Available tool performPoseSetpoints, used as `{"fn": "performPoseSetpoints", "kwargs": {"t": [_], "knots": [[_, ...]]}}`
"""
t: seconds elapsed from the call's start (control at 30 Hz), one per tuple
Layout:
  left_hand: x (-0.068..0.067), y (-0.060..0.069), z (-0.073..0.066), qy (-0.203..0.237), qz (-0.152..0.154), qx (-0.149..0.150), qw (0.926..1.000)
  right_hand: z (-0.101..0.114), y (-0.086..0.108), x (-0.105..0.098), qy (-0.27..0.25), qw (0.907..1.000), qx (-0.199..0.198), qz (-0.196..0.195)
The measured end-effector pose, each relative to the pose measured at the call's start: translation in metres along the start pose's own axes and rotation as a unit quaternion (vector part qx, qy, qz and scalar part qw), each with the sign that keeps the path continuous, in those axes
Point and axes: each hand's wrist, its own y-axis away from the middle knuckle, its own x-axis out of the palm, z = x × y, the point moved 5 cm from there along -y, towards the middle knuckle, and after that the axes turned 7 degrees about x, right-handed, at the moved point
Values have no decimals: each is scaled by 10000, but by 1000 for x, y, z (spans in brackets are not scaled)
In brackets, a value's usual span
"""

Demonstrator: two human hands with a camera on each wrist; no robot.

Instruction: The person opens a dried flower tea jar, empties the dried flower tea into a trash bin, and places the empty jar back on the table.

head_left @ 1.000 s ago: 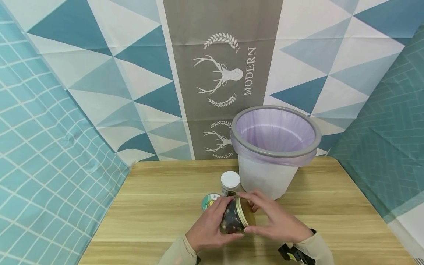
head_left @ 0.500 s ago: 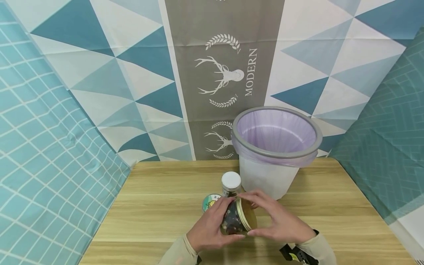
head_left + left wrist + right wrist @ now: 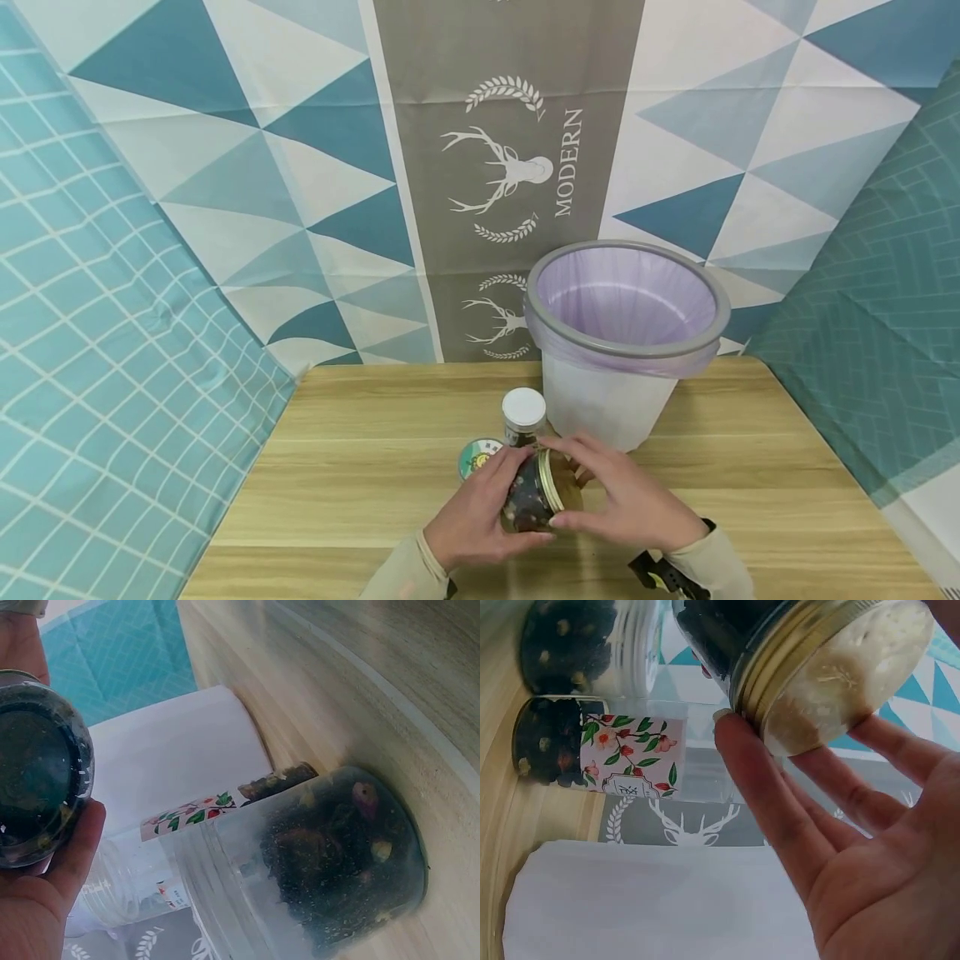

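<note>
A glass jar of dark dried contents (image 3: 525, 496) is held tilted on its side above the table, its gold lid (image 3: 552, 479) facing right. My left hand (image 3: 476, 517) grips the jar's body, thumb below and fingers over the top. My right hand (image 3: 626, 502) holds the lid's rim between thumb and fingers; the right wrist view shows several fingertips along the gold lid (image 3: 795, 667). In the left wrist view, the held jar's base (image 3: 34, 776) faces the camera. Just behind stand a white-lidded jar (image 3: 523, 408) and a jar with a green picture lid (image 3: 477, 457), partly hidden by my left hand.
A white bin (image 3: 592, 408) with a purple liner stands behind and right of the jars. The floral-labelled jar (image 3: 634, 754) is beside another clear jar (image 3: 570, 645). Patterned cloth (image 3: 480, 167) hangs behind the wooden table (image 3: 360, 467).
My right thumb and fingers shifted slightly outward on the lid's edge, then came back in. My left hand stays around the jar, which keeps nearly the same tilt.
</note>
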Motion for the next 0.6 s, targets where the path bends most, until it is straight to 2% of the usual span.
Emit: {"fn": "performPoseSetpoints", "kwargs": {"t": [0.17, 0.37, 0.6], "knots": [[-1, 0, -2, -61, -28, 58, 10000, 1, 0, -4, -217, 9993, -285, 53], [-2, -2, -5, 55, 59, 22, 10000, 4, 3, -9, -659, 9974, -244, 178], [-2, -2, -7, 18, 69, 16, 10000, 5, 5, -12, -753, 9958, -472, 229]]}}
